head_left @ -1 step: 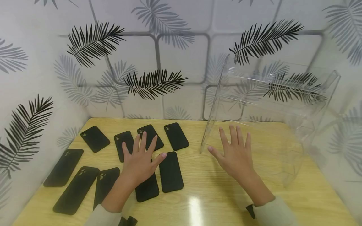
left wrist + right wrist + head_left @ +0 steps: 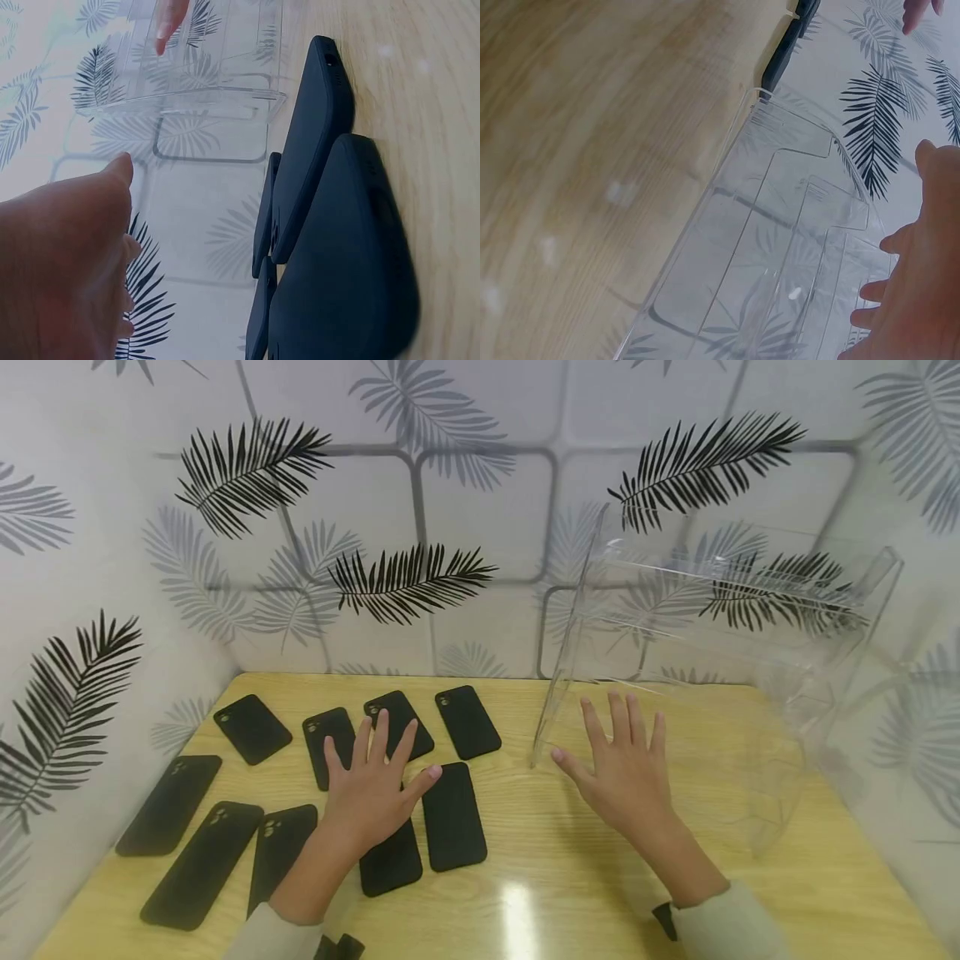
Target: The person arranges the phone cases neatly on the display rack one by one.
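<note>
Black smartphone cases (image 2: 455, 818), nine in all, lying flat across the left part of the wood-grain table (image 2: 592, 902) in the head view, camera cutouts (image 2: 221, 716) visible on most. Over them, the left hand (image 2: 367, 797), back upward, fingers (image 2: 381, 739) straight and spread wide, holding nothing; hides parts of several cases. To the right, a clear tiered display rack (image 2: 581, 602), standing upright in front of leaf-patterned wallpaper (image 2: 487, 643). Before the rack's left side, the right hand (image 2: 626, 777), likewise fanned out and holding nothing. Pale sleeves (image 2: 731, 922) at both wrists.

In the left wrist view, several cases close by, low against the table. Shows the left hand apart from them, wallpaper visible between. Farther off, part of the right hand, in line with the rack; cannot tell whether in contact.

In the right wrist view, the rack's stepped edges, just beside the right hand, fingers extended, grasping nothing. Past the rack's far corner, dark cases seen edge-on; near the top, part of the left hand.
</note>
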`<state>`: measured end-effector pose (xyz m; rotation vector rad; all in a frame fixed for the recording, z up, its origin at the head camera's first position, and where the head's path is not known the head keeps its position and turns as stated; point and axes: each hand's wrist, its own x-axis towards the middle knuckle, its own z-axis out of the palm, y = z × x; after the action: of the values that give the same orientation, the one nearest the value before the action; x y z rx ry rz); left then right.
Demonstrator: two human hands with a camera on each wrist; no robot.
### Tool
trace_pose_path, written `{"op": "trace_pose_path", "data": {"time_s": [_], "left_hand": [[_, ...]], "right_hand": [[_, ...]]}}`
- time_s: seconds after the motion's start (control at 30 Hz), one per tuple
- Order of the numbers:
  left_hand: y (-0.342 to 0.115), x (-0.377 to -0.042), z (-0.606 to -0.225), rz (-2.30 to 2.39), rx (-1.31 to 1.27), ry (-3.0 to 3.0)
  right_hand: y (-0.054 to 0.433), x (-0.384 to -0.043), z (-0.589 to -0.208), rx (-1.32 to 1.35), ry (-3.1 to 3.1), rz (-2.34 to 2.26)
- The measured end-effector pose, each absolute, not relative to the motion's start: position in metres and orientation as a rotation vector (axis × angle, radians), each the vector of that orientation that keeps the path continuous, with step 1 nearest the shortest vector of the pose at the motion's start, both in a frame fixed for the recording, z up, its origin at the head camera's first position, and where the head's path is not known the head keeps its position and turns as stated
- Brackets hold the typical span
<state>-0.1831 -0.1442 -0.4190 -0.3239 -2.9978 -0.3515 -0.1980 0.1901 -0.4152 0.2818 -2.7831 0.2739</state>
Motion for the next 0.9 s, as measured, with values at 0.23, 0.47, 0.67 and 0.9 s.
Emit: {"op": "trace_pose_path", "data": {"time_s": [0.23, 0.47, 0.67, 0.9], "left_hand": [[-0.145, -0.183, -0.419, -0.377, -0.321, -2.995], [-0.139, -0.18, -0.42, -0.489, -0.267, -2.958], [-0.128, -0.181, -0.427, -0.621, -0.166, -2.925], [-0.113, -0.186, -0.445, -0.766, -0.172, -2.985]], "right_hand": [[0.199, -0.198, -0.403, 0.266, -2.709, 0.343], [0.23, -0.197, -0.373, 0.17, -2.443, 0.57], [0.269, -0.196, -0.348, 0.01, -2.212, 0.693], [0.313, -0.191, -0.339, -0.181, -2.015, 0.796]]}}
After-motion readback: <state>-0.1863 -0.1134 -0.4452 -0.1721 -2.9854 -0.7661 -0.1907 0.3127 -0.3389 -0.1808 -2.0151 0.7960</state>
